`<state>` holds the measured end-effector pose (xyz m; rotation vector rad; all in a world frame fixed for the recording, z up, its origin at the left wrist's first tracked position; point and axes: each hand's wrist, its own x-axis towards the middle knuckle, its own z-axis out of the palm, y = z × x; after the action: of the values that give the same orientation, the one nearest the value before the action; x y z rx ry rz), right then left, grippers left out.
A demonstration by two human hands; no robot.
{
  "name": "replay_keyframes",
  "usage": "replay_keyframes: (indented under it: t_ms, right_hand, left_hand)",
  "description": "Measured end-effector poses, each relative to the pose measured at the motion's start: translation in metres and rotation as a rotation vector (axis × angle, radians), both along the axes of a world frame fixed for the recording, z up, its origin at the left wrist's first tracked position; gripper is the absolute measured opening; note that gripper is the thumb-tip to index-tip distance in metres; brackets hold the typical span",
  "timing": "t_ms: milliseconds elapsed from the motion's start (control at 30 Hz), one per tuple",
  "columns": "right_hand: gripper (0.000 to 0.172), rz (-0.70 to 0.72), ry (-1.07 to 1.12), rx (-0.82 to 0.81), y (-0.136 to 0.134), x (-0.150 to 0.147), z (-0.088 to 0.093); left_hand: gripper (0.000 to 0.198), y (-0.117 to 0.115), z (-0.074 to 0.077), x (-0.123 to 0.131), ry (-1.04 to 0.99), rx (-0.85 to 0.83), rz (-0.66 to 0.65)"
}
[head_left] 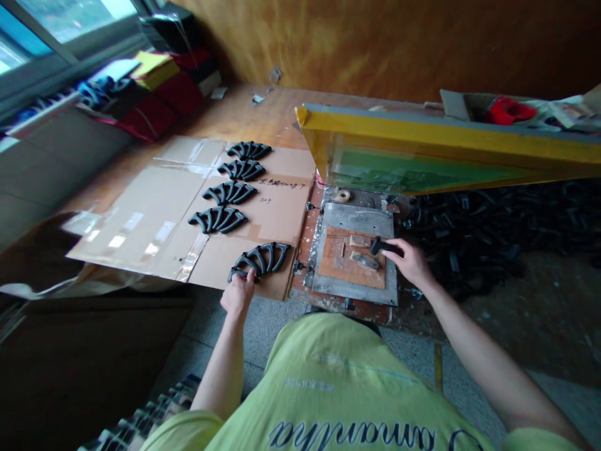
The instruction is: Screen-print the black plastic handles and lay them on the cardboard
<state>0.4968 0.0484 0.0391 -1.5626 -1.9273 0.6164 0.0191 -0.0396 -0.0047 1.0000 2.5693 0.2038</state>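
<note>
My left hand [238, 291] is closed on the near end of a black fan-shaped plastic part [260, 259] lying on flattened cardboard [154, 219]. Several more such parts, such as one [217, 219], lie in a row farther back on the cardboard. My right hand [409, 260] grips a small black piece [381, 246] at the right edge of a brown pad [350, 257] on a grey metal plate [359, 219]. A yellow-framed screen [446, 150] with green mesh is tilted up above the plate.
A heap of black plastic parts [493, 225] lies to the right of the plate. Coloured boxes and cloths [154, 88] are stacked at the far left by a window. A dark box [94, 363] stands at my lower left.
</note>
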Motion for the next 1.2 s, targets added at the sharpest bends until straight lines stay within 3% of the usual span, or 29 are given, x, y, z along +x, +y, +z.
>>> replay_keyframes:
  t_ms: [67,167,300,433,567,667,800,900,1033,1200]
  right_hand:
    - [0.027,0.101,0.042,0.049,-0.003,-0.032,-0.003]
    - [0.025,0.123,-0.024,0.137,-0.005,-0.062,-0.012]
    - [0.023,0.092,-0.201,0.266,-0.004,-0.076,-0.021]
    - [0.025,0.109,-0.293,0.356,-0.001,-0.078,-0.026]
    - [0.029,0.179,-0.313,0.379,0.002,-0.074,-0.030]
    - [0.029,0.171,-0.307,0.391,0.003,-0.073,-0.032]
    - [0.028,0.157,-0.299,0.400,0.003,-0.075,-0.032]
    - [0.028,0.158,-0.279,0.384,0.002,-0.077,-0.029]
    - [0.028,0.141,-0.271,0.357,0.001,-0.078,-0.026]
    - [0.027,0.133,-0.314,0.270,0.005,-0.084,-0.019]
  left_hand:
    - [0.054,-0.006,0.005,0.021,0.214,0.134,-0.138]
    - [0.055,-0.006,0.004,0.057,0.241,0.215,-0.307]
    - [0.066,0.011,-0.006,0.084,0.217,0.151,-0.232]
    - [0.061,0.024,-0.016,0.079,0.199,0.131,-0.180]
    - [0.053,0.021,-0.024,0.030,0.194,0.187,-0.348]
    - [0.052,0.021,-0.026,-0.042,0.197,0.252,-0.522]
    - [0.056,0.034,-0.027,-0.147,0.221,0.238,-0.608]
    - [0.057,0.045,-0.031,-0.196,0.216,0.139,-0.623]
    - [0.064,0.046,-0.032,-0.206,0.206,0.050,-0.631]
    - [0.068,0.045,-0.012,-0.173,0.280,0.070,-0.547]
